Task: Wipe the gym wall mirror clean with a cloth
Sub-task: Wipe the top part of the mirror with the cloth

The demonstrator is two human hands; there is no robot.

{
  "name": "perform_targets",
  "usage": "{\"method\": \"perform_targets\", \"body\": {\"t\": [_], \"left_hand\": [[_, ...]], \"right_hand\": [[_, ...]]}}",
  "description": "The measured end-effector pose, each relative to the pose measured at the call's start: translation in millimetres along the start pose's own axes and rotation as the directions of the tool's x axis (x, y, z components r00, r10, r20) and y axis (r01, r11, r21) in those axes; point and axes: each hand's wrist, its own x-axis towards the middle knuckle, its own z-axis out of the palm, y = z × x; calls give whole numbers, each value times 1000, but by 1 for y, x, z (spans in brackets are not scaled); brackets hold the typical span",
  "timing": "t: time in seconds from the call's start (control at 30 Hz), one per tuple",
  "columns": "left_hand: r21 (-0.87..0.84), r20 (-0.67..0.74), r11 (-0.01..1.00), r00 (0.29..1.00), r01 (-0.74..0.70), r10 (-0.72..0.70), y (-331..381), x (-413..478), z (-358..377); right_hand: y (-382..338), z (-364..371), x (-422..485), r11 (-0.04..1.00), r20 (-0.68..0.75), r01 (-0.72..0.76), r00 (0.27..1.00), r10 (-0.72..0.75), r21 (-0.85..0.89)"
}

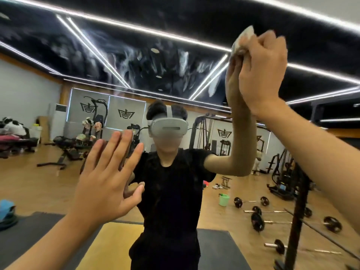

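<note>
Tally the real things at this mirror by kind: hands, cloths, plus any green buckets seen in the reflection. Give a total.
hands: 2, the left hand and the right hand
cloth: 1
green bucket: 1
total: 4

My right hand (263, 71) grips the pale cloth (241, 41) high against the mirror (175, 65) (smeary streaks show on the glass beside it), while my left hand (109, 178) rests flat lower down, fingers spread.
</note>
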Motion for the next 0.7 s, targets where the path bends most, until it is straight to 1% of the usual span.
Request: {"method": "perform_targets", "body": {"t": [0.03,0.1,0.17,0.23,0.27,0.3,0.37,0.4,0.43,0.5,0.53,0.6,0.7], "left_hand": [[5,2,1000,1000,2,-2,0,-1,1],[11,4,1000,1000,10,-10,1,-3,1],[6,1,1000,1000,18,-18,2,-2,1],[6,0,1000,1000,22,-22,2,-1,0],[7,3,1000,1000,22,-22,3,-1,-1],[8,7,1000,1000,22,-22,4,-1,-1],[5,18,1000,999,28,-28,4,-2,-2],[4,22,1000,999,29,-29,4,-3,-2],[4,25,1000,999,27,-27,4,-3,-2],[5,22,1000,999,25,-25,4,-2,-2],[8,15,1000,1000,25,-25,4,-2,-2],[8,7,1000,1000,24,-24,5,-1,-1],[6,5,1000,1000,28,-28,4,-1,-1]], "right_hand": [[-11,1,-14,999,-29,-24,999,25,21],[-34,-8,-61,991,-48,-10,999,16,134],[-50,-21,-117,975,-7,59,998,-59,214],[-56,-33,-169,957,53,147,985,-165,249],[-54,-39,-187,947,94,201,969,-230,250],[-49,-44,-197,926,121,287,939,-323,246],[-30,-46,-185,841,131,480,844,-520,249],[-22,-42,-167,814,130,525,815,-565,248],[-14,-37,-143,821,108,520,826,-553,235],[-8,-17,-85,900,29,402,911,-412,172],[-9,-8,-57,931,2,337,940,-340,141],[-16,4,-18,959,-18,255,967,-254,127],[-31,10,-9,979,10,143,989,-146,147]]}}
